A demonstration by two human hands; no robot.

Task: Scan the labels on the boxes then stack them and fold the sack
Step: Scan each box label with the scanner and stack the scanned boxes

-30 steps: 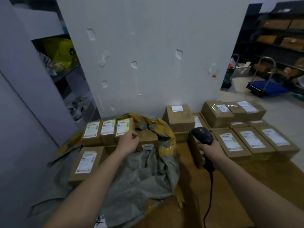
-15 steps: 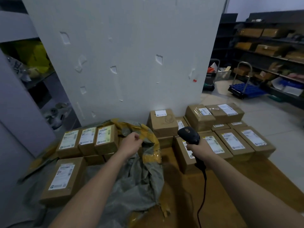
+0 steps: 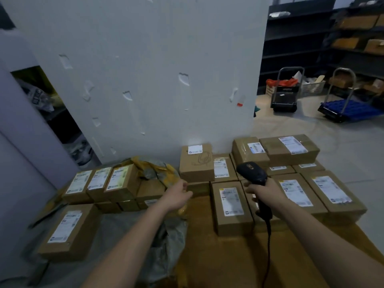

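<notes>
Left hand (image 3: pixel 178 197), fingers loosely spread, has let go of the sack (image 3: pixel 160 170) and moved right toward the stack (image 3: pixel 230 206); right hand (image 3: pixel 268 194) grips the scanner (image 3: pixel 252 173) above the stack (aim unclear); other boxes (image 3: pixel 122 179) lie on the sack, so scanning is judged unfinished.

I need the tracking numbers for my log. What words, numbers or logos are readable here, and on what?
No text is legible in this view.
White label on the front box: print and barcode, too blurred.
Label on the box by the wall: blurred, with a headset drawing below.
Gold mark on the scanner: too small.
Dark lettering on the shelf bag: blurred.
All other box labels: blurred.
</notes>
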